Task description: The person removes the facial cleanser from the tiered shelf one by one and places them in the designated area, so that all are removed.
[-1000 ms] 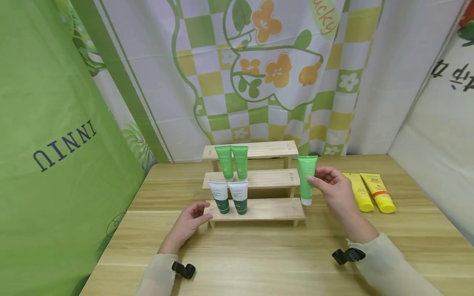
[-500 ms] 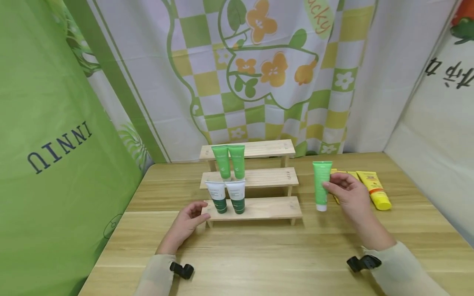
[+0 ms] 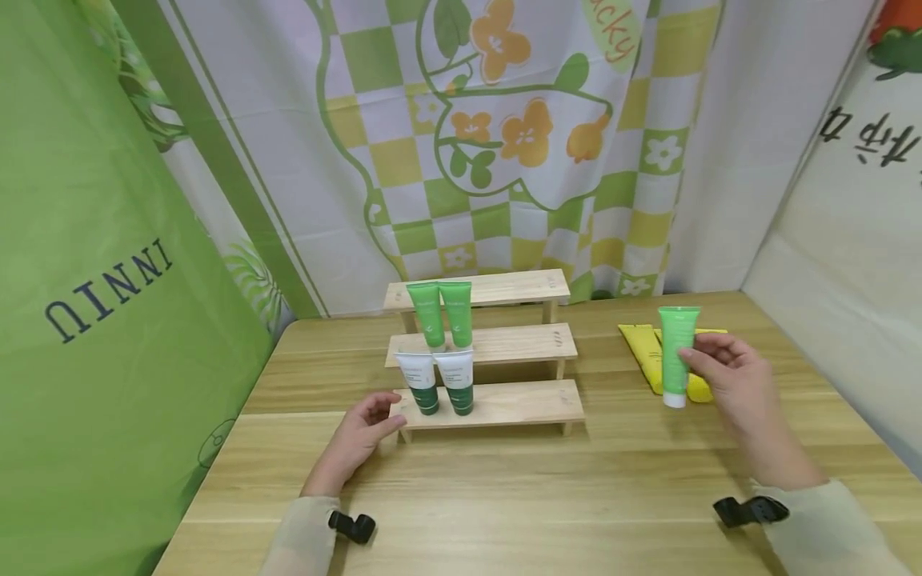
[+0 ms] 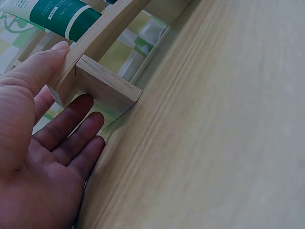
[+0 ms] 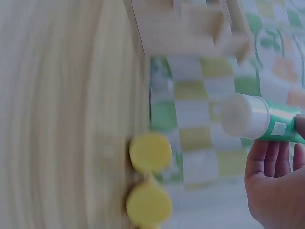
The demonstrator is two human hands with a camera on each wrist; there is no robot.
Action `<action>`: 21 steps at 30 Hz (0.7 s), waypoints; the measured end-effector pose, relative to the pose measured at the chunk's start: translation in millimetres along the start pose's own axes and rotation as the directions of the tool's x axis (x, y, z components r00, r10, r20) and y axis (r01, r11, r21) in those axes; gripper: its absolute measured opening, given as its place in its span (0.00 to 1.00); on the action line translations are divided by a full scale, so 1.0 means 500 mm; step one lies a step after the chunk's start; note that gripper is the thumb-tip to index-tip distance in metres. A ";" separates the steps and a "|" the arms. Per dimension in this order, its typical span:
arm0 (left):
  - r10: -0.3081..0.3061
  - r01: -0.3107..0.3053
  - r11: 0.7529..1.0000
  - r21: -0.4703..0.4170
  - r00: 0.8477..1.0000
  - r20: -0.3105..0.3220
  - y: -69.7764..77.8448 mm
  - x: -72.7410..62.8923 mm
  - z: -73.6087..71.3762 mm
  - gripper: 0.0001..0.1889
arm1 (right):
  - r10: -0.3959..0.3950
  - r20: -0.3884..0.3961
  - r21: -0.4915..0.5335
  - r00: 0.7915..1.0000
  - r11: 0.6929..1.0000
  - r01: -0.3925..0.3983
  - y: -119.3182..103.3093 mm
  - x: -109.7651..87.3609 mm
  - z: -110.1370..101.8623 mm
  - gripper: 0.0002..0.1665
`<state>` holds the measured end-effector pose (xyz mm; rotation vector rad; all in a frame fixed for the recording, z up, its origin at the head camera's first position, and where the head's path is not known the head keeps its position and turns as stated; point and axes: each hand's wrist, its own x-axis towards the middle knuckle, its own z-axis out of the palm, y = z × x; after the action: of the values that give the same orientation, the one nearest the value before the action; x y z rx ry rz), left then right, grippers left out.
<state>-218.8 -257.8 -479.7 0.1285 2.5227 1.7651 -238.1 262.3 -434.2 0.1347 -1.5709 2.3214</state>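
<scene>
My right hand pinches a green squeeze tube between thumb and fingers, its white cap down. In the head view this tube overlaps two yellow tubes lying on the table; their round yellow caps show in the right wrist view. My left hand holds the left end of the lowest step of a three-step wooden rack, thumb at the front edge and the lower fingers loosely bent below. On that step stand two white-and-green tubes. Two green tubes stand on the middle step.
The wooden table extends in front of the rack. A checkered curtain hangs behind it, with a green cloth on the left and a white printed cloth on the right.
My right hand has carried the green tube rightward, from beside the rack to over the yellow tubes. My left hand stays at the rack's end. The head view has shifted slightly.
</scene>
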 end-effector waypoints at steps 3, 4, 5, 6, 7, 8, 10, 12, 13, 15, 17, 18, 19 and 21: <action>-0.001 0.001 1.000 0.001 1.000 0.004 -0.001 0.000 0.000 0.20 | -0.030 -0.038 0.061 0.999 0.998 0.032 -0.017 0.017 -0.039 0.13; 0.000 0.000 1.000 0.003 1.000 0.005 -0.002 0.001 0.000 0.20 | -0.028 -0.054 0.075 0.998 0.997 0.032 -0.023 0.022 -0.051 0.13; 0.000 0.000 1.000 0.005 1.000 0.004 -0.003 0.000 0.000 0.20 | -0.029 -0.073 0.067 0.997 0.997 0.033 -0.029 0.028 -0.063 0.13; -0.002 0.002 1.000 0.006 1.000 0.003 -0.003 0.000 -0.001 0.20 | -0.024 -0.091 0.064 0.996 0.997 0.030 -0.035 0.034 -0.074 0.13; -0.003 0.003 1.000 0.008 1.000 0.003 -0.003 0.000 -0.001 0.20 | -0.016 -0.111 0.062 0.994 0.998 0.023 -0.040 0.039 -0.087 0.13; -0.003 0.003 1.000 0.010 1.000 0.002 -0.002 0.000 -0.002 0.20 | -0.005 -0.131 0.044 0.991 0.999 0.011 -0.045 0.044 -0.098 0.13; -0.002 0.002 1.000 0.012 1.000 0.002 -0.002 0.000 -0.003 0.19 | 0.023 -0.170 -0.009 0.985 1.000 -0.024 -0.052 0.053 -0.121 0.13; -0.001 0.001 1.000 0.015 1.000 0.004 -0.001 0.000 -0.003 0.19 | 0.038 -0.193 -0.057 0.980 0.997 -0.050 -0.056 0.061 -0.143 0.14; 0.001 -0.001 1.000 0.016 1.000 0.004 -0.001 0.000 -0.003 0.19 | 0.044 -0.199 -0.084 0.979 0.994 -0.062 -0.056 0.065 -0.154 0.14; 0.001 -0.001 1.000 0.017 1.000 0.004 -0.003 0.001 -0.004 0.19 | 0.049 -0.210 -0.136 0.976 0.988 -0.079 -0.054 0.073 -0.174 0.14; 0.000 0.000 1.000 0.015 1.000 0.003 -0.005 0.002 -0.003 0.20 | 0.054 -0.221 -0.197 0.974 0.975 -0.099 -0.053 0.080 -0.193 0.14; -0.002 0.002 1.000 0.014 1.000 0.002 -0.005 0.002 -0.003 0.20 | 0.055 -0.226 -0.222 0.973 0.969 -0.106 -0.051 0.083 -0.203 0.14; -0.004 0.004 1.000 0.013 1.000 0.002 -0.006 0.002 -0.003 0.20 | 0.055 -0.230 -0.245 0.972 0.963 -0.112 -0.050 0.087 -0.212 0.14; -0.005 0.005 1.000 0.009 1.000 0.003 -0.006 0.002 -0.001 0.20 | 0.068 -0.244 -0.298 0.967 0.944 -0.141 -0.049 0.094 -0.228 0.14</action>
<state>-219.9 -259.3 -482.3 0.1255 2.5272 1.7506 -262.2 385.4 -444.5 -0.2924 -1.8337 2.0370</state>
